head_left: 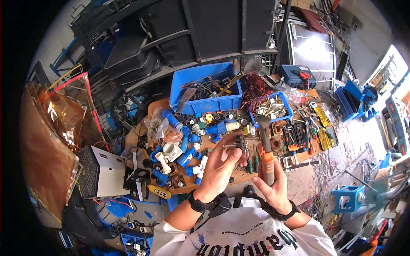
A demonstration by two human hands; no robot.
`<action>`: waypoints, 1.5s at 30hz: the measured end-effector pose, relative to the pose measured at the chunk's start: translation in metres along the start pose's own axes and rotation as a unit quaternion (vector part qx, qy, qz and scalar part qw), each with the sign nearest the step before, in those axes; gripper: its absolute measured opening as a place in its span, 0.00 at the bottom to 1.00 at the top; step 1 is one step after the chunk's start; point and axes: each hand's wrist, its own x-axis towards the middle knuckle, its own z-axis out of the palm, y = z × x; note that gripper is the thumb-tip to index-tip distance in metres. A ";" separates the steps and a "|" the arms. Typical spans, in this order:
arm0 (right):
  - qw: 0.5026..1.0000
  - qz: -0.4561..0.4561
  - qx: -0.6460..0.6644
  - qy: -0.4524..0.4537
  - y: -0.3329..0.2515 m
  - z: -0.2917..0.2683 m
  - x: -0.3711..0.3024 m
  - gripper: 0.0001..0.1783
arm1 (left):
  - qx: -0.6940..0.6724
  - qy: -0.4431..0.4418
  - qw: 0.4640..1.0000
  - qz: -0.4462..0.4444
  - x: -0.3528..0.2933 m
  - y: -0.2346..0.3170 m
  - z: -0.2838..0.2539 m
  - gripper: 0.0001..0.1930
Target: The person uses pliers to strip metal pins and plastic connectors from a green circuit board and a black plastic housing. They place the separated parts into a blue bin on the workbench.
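Observation:
My right hand is closed around the orange and grey grip of a hammer, which stands nearly upright with its dark head at the top. To its left, my left hand is raised over the workbench and pinches a small dark part between thumb and fingers. A thin metal piece shows by those fingers; whether it joins the dark part I cannot tell. Screwdrivers with green handles lie on the bench between the two hands. Blue and white pipe fittings are heaped left of my left hand.
Behind the hands stand a large blue crate of cables and tools and a smaller blue basket of metal pieces. Pliers and a yellow bit set lie at right. A yellow power strip sits on the left front edge. A blue stool stands right.

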 end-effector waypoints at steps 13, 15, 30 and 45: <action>0.966 0.072 0.250 -0.002 -0.033 -0.005 0.027 0.21 | 0.277 -0.091 0.951 0.101 -0.004 0.003 0.022 0.28; 0.964 0.069 0.256 -0.004 -0.035 -0.006 0.026 0.21 | 0.340 -0.093 0.927 0.130 -0.005 0.004 0.021 0.29; 0.957 0.078 0.279 -0.010 -0.034 -0.019 0.023 0.23 | 0.530 -0.047 0.776 0.338 -0.010 0.009 0.027 0.12; 0.955 0.094 0.280 -0.010 -0.034 -0.040 0.025 0.26 | 0.603 -0.131 0.713 0.333 0.010 0.026 0.037 0.06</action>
